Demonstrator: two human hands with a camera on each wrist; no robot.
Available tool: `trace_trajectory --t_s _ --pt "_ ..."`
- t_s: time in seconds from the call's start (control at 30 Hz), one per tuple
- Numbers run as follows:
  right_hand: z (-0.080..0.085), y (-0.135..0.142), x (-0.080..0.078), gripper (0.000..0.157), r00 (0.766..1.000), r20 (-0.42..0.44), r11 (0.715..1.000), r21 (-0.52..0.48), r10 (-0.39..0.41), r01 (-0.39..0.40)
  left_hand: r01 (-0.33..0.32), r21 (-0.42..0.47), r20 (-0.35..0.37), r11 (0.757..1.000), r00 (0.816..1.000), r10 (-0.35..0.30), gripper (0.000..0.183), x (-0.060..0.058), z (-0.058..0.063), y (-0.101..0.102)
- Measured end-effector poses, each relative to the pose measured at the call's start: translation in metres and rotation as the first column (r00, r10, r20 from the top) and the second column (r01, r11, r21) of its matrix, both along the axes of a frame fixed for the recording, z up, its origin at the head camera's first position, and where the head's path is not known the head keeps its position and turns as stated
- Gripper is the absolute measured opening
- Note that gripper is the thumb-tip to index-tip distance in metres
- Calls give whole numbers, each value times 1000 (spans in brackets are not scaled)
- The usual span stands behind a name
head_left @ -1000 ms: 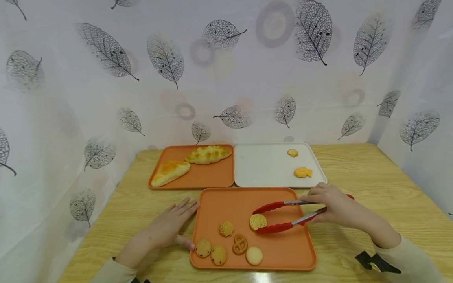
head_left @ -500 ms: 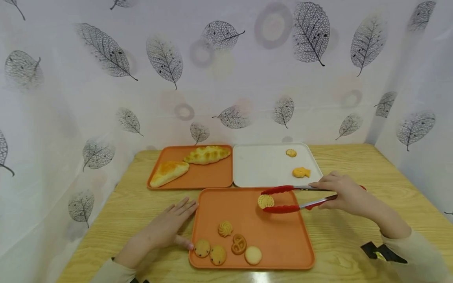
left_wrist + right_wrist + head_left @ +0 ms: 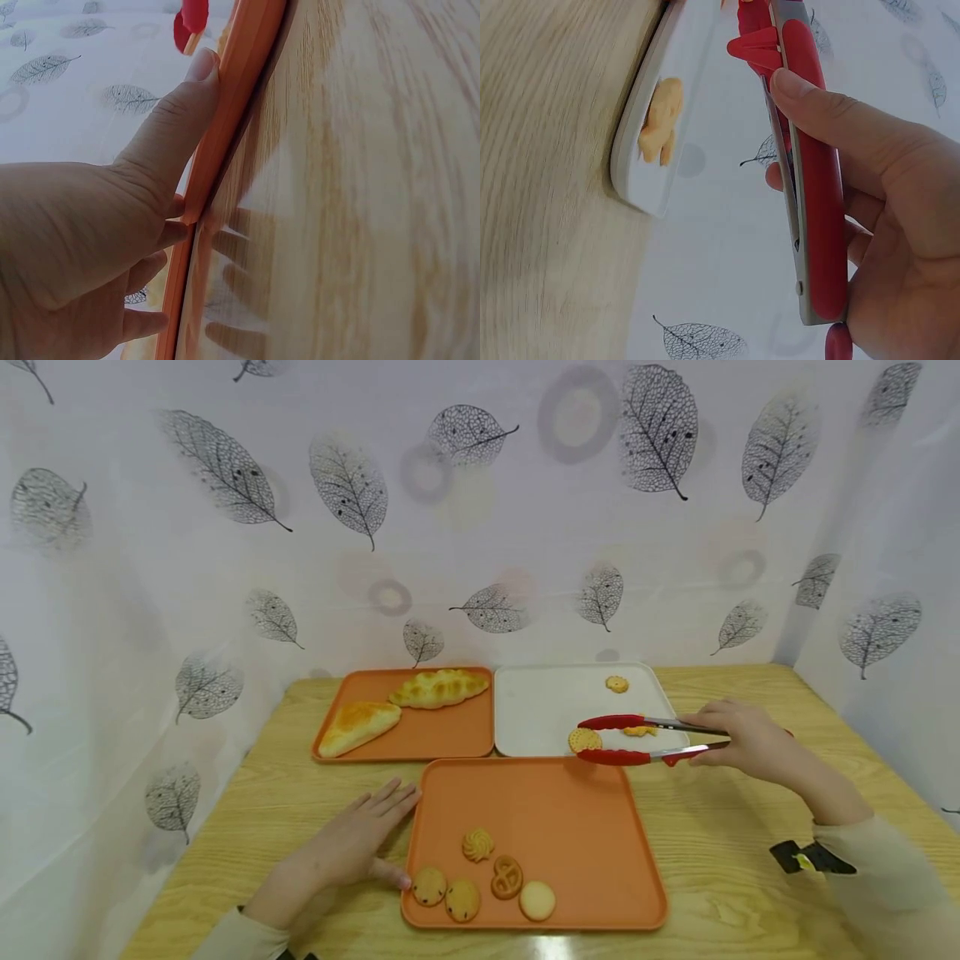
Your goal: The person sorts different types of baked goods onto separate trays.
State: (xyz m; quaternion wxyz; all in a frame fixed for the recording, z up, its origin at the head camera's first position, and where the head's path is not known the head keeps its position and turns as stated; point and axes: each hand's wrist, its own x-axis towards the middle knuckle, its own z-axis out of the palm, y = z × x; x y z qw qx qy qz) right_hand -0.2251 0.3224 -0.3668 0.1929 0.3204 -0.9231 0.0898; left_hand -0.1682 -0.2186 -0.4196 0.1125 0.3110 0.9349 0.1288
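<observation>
My right hand (image 3: 752, 741) grips red-tipped metal tongs (image 3: 817, 172), thumb along one arm in the right wrist view. Between the tongs' tips a round dotted cracker (image 3: 584, 741) is pinched, over the front edge of the white tray (image 3: 540, 710). A fish-shaped cracker (image 3: 640, 732), partly covered by the tongs, and a small scalloped cookie (image 3: 617, 684) lie on that tray. My left hand (image 3: 348, 839) has its fingers spread at the left edge of the front orange tray (image 3: 570, 860), the thumb touching its rim in the left wrist view.
Near the front tray's lower left lie a swirl cookie (image 3: 477, 844), a pretzel cookie (image 3: 507, 877), a plain round cookie (image 3: 537, 901) and two chip cookies (image 3: 462, 900). The back orange tray (image 3: 420, 739) bears a triangular pastry (image 3: 358, 728) and a long bread (image 3: 438, 688). A leaf-print curtain (image 3: 480, 527) surrounds the table.
My right hand has carried the cracker in the tongs up off the front orange tray, away from me and slightly right, to the white tray. The left hand has stayed put.
</observation>
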Motion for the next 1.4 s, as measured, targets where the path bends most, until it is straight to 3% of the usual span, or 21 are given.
trace_trajectory --t_s 0.3,0.67,1.07,1.4 --pt "-1 5 -21 56 995 40 995 23 -96 95 0 -9 -1 1000 1000 0 113 0 1 1" --pt "1 -8 -52 59 963 157 974 90 -219 207 -2 -4 -3 1000 1000 2 114 0 -2 -1" --pt "-4 -10 -88 62 883 280 925 168 -377 342 -7 -2 1 1000 1000 7 113 1 -1 -1" --pt "-5 -14 -105 64 852 326 912 170 -410 374 0 0 -9 1000 1000 0 112 1 0 0"
